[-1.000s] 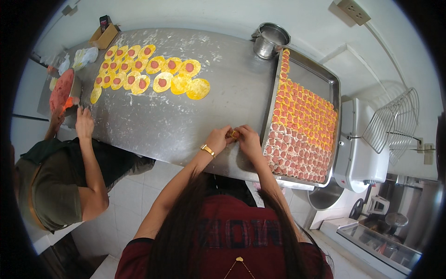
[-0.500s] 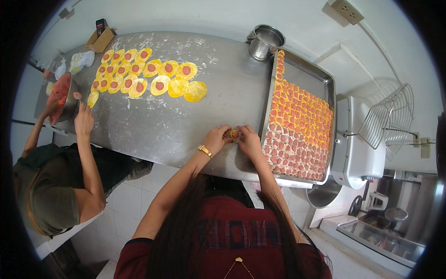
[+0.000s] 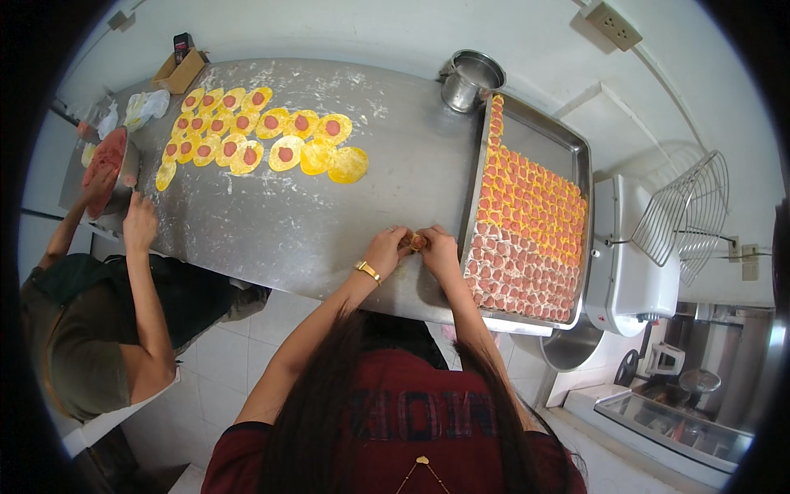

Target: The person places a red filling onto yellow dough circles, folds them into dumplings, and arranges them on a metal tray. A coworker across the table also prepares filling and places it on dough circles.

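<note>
Between my fingers, just above the steel table's near edge, is a small yellow-wrapped dumpling [image 3: 418, 241] with pink filling at its top. My left hand [image 3: 388, 249] pinches it from the left; a gold watch is on that wrist. From the other side the fingers of my right hand [image 3: 439, 250] close round it. Right beside my right hand stands a big metal tray [image 3: 550, 136] with rows of dumplings [image 3: 531, 222], yellow ones farther back and paler ones nearer. Farther left on the table lie round yellow wrappers [image 3: 347, 165], most with a blob of pink filling [image 3: 332, 128].
At the left, a co-worker's hand [image 3: 141, 221] holds a tool with filling beside a metal bowl [image 3: 129, 165] of pink filling. Behind the tray stands a metal pot [image 3: 472, 82]. A cardboard box [image 3: 179, 74] sits at the far left. Flour is scattered over the steel table [image 3: 271, 218].
My hands stay nearly in place, with the dumpling turned slightly between the fingers. The co-worker's hand with the tool has moved down and left, closer to the bowl.
</note>
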Available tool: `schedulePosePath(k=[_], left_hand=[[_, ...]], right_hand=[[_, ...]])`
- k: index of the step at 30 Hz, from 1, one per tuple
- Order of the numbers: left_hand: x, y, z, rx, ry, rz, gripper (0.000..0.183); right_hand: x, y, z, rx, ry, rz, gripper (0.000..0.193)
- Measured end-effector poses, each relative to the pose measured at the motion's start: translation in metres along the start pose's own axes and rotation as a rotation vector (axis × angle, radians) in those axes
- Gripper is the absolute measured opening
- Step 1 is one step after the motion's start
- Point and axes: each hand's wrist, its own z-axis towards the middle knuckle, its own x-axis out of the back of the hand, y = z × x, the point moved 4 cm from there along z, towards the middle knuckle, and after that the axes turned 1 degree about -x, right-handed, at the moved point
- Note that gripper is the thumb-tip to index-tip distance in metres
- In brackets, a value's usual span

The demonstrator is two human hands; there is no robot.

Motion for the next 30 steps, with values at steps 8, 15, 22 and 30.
schedulePosePath(k=[8, 15, 22, 30], left_hand=[[0.000, -0.001, 0.002, 0.052, 0.008, -0.037, 0.019], [0.007, -0.009, -0.006, 0.158, -0.016, -0.134, 0.017], [0.009, -0.028, -0.017, 0.328, -0.057, -0.356, 0.014], [-0.016, -0.004, -0.016, 0.626, -0.044, -0.938, 0.024]], right_hand=[[0.000, -0.004, -0.002, 0.031, 0.080, 0.003, 0.034], [0.010, -0.019, -0.007, 0.131, 0.109, -0.055, 0.043], [-0.007, -0.022, -0.005, 0.173, 0.014, -0.200, 0.040], [0.022, -0.023, -0.009, 0.077, -0.034, 0.326, 0.034]])
